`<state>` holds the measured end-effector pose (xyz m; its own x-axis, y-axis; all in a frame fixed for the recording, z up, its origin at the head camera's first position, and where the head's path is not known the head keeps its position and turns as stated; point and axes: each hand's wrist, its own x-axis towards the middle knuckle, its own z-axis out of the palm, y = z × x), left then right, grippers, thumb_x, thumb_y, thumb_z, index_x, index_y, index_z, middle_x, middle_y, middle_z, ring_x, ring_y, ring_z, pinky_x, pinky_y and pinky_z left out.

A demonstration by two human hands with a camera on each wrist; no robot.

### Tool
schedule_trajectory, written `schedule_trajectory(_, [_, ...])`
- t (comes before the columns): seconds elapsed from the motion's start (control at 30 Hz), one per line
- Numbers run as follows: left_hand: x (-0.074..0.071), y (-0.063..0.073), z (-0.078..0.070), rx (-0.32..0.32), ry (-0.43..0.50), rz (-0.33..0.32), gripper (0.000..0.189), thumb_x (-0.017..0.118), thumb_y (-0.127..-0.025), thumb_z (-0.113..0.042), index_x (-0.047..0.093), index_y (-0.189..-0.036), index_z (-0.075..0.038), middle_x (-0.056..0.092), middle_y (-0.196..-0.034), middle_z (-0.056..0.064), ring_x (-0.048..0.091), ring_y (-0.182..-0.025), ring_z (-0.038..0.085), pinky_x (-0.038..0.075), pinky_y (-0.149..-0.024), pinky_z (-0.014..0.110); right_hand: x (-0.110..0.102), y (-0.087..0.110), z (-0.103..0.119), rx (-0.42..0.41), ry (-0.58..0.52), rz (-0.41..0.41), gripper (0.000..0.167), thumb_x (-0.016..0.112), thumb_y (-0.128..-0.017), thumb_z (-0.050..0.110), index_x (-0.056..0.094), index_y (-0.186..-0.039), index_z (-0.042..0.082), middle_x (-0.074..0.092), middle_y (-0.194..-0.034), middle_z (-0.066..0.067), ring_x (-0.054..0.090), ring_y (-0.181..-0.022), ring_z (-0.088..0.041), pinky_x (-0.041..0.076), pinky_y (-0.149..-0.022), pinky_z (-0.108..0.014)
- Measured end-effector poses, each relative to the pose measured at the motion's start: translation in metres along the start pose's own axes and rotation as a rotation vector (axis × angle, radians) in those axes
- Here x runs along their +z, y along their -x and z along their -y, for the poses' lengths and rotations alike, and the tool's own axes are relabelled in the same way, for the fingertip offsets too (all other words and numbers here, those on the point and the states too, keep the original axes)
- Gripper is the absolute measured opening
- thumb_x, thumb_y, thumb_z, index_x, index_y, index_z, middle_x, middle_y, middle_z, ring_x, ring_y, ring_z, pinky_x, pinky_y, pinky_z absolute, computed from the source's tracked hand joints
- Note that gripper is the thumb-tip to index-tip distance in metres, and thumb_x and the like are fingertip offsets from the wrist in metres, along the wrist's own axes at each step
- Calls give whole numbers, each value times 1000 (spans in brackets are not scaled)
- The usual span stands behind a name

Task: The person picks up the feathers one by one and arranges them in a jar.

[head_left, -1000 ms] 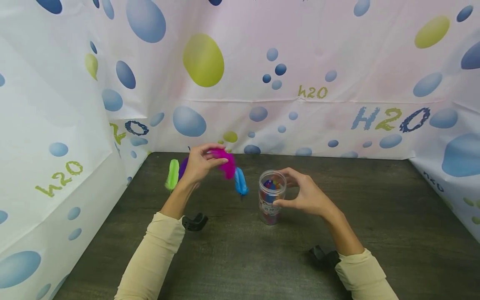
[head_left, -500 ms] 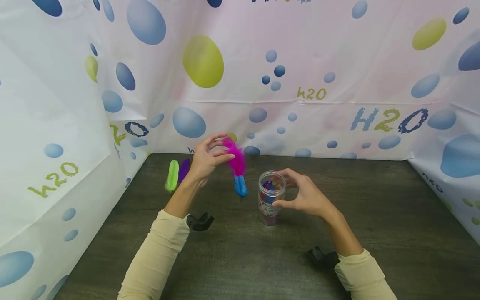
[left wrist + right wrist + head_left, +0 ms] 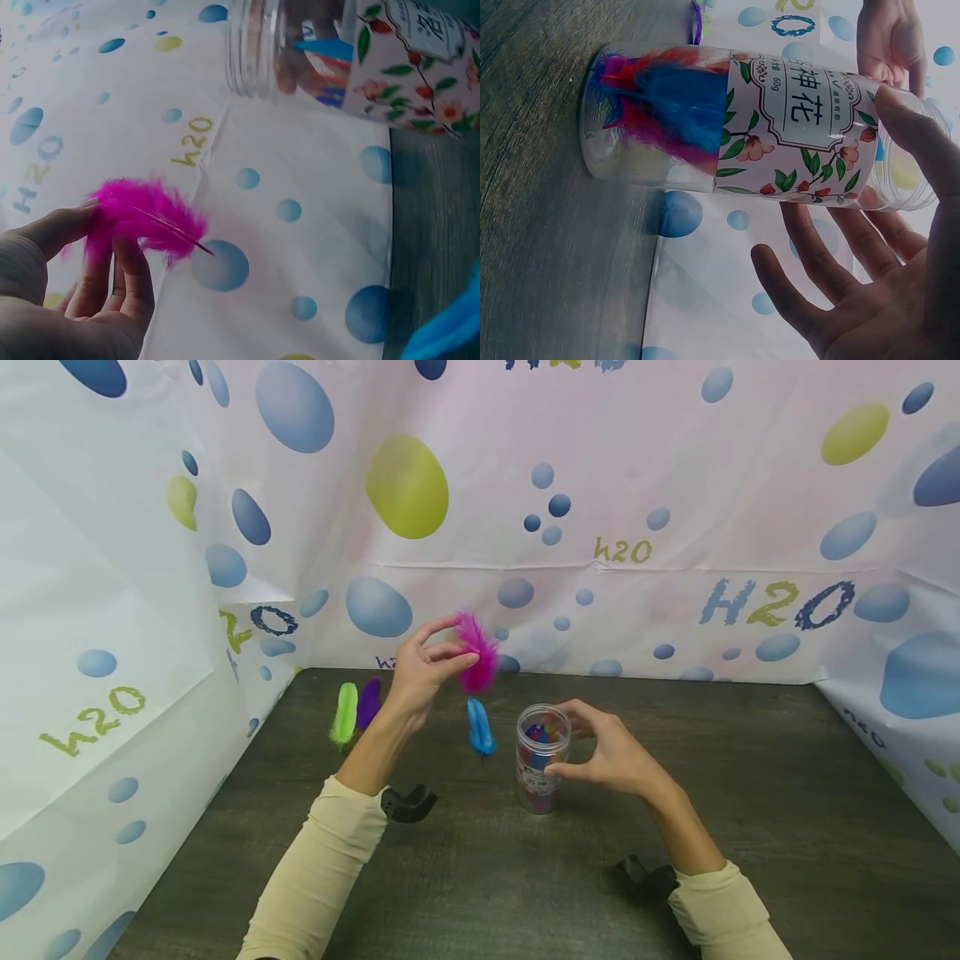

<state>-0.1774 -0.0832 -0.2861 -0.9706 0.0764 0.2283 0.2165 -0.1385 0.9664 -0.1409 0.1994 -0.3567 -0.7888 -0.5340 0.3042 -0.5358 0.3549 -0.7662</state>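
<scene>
While the left hand (image 3: 422, 681) pinches one pink feather (image 3: 477, 660) above the table (image 3: 480, 877), the right hand (image 3: 611, 747) holds one clear jar (image 3: 538, 777). I count three more feathers lying on the tabletop, each of a different colour: one green feather (image 3: 345, 714), one purple feather (image 3: 368, 703) just beside it, and one blue feather (image 3: 479, 727), which lies apart from these two, between them and the jar. Inside the jar there are several feathers, blue, red and purple among them, but they overlap so much that their exact number I cannot tell.

The left hand is only partly closed: its thumb and fingers meet on the fluffy part of the pink feather, and the bare quill sticks out free. This feather is in the air, not touching the jar.

The right hand is curved widely around the upper part of the jar, with the thumb on one side and fingers on the other. The jar stands upright on the table, its mouth uncovered, and carries one label (image 3: 802, 120) with flowers. Two black wrist devices are visible, one near each sleeve (image 3: 322, 860).
</scene>
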Motion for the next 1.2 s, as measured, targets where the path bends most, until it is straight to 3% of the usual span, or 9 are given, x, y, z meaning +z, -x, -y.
schedule_trajectory(0.27, [15,2,-6,-59,126,4,53,71,-94,6,52,-143,1,75,-82,-2,72,-79,10,58,-80,20,0,1,-1,-1,0,0,67,89,-82,14,55,-137,-2,69,-122,-13,69,-112,-38,54,-97,-62])
schedule_trajectory(0.73, [40,13,-4,-141,162,79,56,65,-94,15,50,-146,0,72,-79,-3,72,-74,11,60,-79,23,0,0,0,15,-8,5,65,89,-82,14,55,-136,0,68,-125,-17,68,-114,-39,53,-98,-62])
schedule_trajectory(1.03, [51,21,6,-72,-11,130,57,72,-92,8,53,-144,-4,74,-82,-3,74,-83,15,60,-90,33,0,-2,0,27,-18,5,65,89,-82,16,55,-136,-1,68,-126,-18,68,-114,-41,51,-99,-66])
schedule_trajectory(1.2, [55,26,10,-72,-31,143,56,74,-91,8,55,-143,-4,76,-85,6,77,-87,21,60,-92,41,0,-2,0,29,-16,2,67,89,-82,16,54,-136,-2,68,-126,-19,68,-114,-42,51,-98,-66])
